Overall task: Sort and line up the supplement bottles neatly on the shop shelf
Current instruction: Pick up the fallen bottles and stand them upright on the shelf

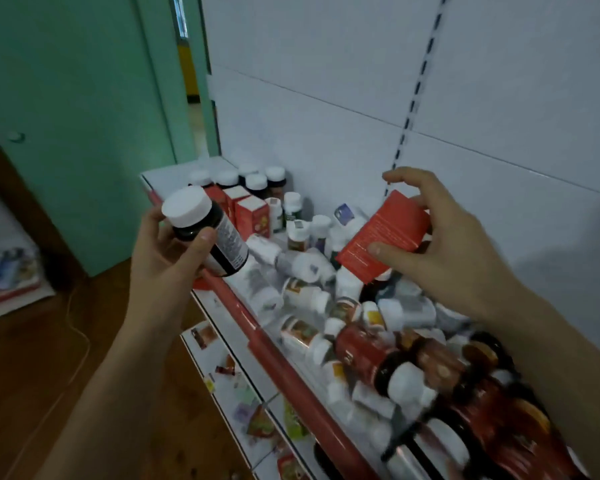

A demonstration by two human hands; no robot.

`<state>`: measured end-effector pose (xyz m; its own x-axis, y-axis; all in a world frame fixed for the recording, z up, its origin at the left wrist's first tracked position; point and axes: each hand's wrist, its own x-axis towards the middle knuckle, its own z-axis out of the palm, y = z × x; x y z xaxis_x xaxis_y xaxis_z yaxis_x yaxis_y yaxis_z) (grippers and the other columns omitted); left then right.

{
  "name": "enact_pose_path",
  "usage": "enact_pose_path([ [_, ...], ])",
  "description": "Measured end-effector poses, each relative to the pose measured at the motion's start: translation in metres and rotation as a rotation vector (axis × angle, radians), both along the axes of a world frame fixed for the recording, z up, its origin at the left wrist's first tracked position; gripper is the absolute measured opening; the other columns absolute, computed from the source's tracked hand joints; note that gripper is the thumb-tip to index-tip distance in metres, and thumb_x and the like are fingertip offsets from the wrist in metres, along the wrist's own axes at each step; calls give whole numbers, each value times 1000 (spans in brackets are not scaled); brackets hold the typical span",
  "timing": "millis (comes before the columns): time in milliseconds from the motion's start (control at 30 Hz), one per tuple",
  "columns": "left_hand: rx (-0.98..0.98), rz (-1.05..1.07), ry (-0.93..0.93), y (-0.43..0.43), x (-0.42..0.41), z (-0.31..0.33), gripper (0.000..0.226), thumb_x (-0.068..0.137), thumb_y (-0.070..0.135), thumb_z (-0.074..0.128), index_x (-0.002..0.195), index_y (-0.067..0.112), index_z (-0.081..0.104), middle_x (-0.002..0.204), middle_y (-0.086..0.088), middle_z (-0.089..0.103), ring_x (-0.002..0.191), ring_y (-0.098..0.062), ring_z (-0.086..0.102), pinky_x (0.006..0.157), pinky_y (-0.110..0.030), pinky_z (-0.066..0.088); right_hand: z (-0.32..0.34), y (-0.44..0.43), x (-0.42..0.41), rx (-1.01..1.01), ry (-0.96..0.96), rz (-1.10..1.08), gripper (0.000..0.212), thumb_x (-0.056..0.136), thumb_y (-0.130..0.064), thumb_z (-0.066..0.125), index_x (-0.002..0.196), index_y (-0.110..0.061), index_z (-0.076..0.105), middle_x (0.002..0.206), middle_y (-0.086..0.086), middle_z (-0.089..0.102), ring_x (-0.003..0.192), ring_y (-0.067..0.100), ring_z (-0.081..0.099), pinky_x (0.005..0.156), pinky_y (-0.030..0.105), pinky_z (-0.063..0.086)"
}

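Left grip (pixel 168 261): clenched round the dark bottle (pixel 222 242); the thumb is laid across the bottle's shoulder just under the cap, and the fingers are wrapped behind it.
Dark bottle: held in the air over the shelf's left front corner, tilted with its white cap (pixel 186 206) toward the upper left; a printed label is seen on the body, its text too small to be read.
Right grip (pixel 444 247): the red box (pixel 387 233) is pinched between the thumb on its near face and the fingers at its far side; the forefinger is raised clear above the box.
Red box: held tilted above the heap; whether its lower corner touches the bottles beneath cannot be told.
Shelf (pixel 284 362): a white deck with a red front rail, running from upper left to lower right.
Lined-up stock: dark white-capped bottles (pixel 257 183) are stood upright at the far left end against the back panel; three red cartons (pixel 248 211) are stood just in front of them.
Heap (pixel 309 292): many white and dark bottles are laid on their sides and piled across the middle and right of the shelf; the nearest ones are blurred.
Back panel (pixel 326 98): white, fitted with a slotted upright (pixel 417 88).
Lower shelf (pixel 222 351): small packets are scattered on it.
Surroundings: a green wall (pixel 84 98) and a wooden floor (pixel 32 393) are seen to the left.
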<state>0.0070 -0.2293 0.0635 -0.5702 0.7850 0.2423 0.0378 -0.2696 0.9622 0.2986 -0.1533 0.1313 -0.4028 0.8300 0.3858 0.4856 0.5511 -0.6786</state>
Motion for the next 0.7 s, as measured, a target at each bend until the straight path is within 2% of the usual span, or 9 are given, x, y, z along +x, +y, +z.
enact_pose_path([
  [133,-35,46,0,52,-95,0,48,94,21,70,137,29,48,114,20,68,112,-6,66,102,-50,54,-2,72,-106,-5,14,-3,57,83,-19,81,127,-39,53,100,-9,62,81,12,64,80,35,57],
  [300,-34,44,8,127,-185,22,48,95,18,69,136,25,45,123,12,62,100,3,67,92,-36,59,4,163,-207,-122,144,-8,48,80,-19,81,120,-37,60,99,-5,63,92,27,69,85,51,59],
  [400,-20,5,37,185,-223,32,49,93,19,73,131,24,44,127,3,61,104,-4,68,91,-41,60,10,210,-254,-160,233,-64,45,85,-14,78,123,-29,60,99,-5,60,95,26,69,84,44,61],
  [467,-40,-44,94,228,-240,35,51,88,21,77,126,25,43,122,3,61,106,-9,66,94,-48,58,12,239,-278,-113,223,-125,45,85,-18,80,125,-27,60,95,-11,61,86,11,68,81,19,58],
  [500,-67,-85,132,250,-247,35,52,87,18,78,124,25,42,119,4,60,106,-13,65,96,-50,57,12,252,-289,-79,188,-164,47,84,-21,82,125,-27,60,93,-14,61,81,1,65,74,5,50],
  [533,-101,-133,162,270,-251,34,54,86,15,79,123,24,40,117,3,58,107,-16,63,97,-51,56,10,266,-299,-53,158,-196,49,83,-22,83,126,-25,61,93,-15,61,77,-7,61,67,-1,42],
  [600,-191,-208,193,308,-257,28,60,85,15,80,128,22,38,118,-1,56,114,-25,60,96,-55,55,-1,293,-315,-23,81,-240,55,80,-21,85,129,-21,59,100,-9,62,80,-5,59,67,-3,36],
  [633,-246,-237,208,324,-257,24,61,85,16,79,130,20,37,118,-3,55,116,-28,59,94,-56,55,-9,307,-321,-10,17,-260,57,79,-20,84,130,-21,58,107,-4,62,87,3,60,72,2,37],
  [700,-361,-297,246,347,-258,11,58,88,16,77,129,17,36,113,-5,55,109,-30,60,92,-57,56,-27,331,-330,28,-118,-306,55,80,-21,82,127,-21,54,115,6,60,99,20,58,79,20,39],
])
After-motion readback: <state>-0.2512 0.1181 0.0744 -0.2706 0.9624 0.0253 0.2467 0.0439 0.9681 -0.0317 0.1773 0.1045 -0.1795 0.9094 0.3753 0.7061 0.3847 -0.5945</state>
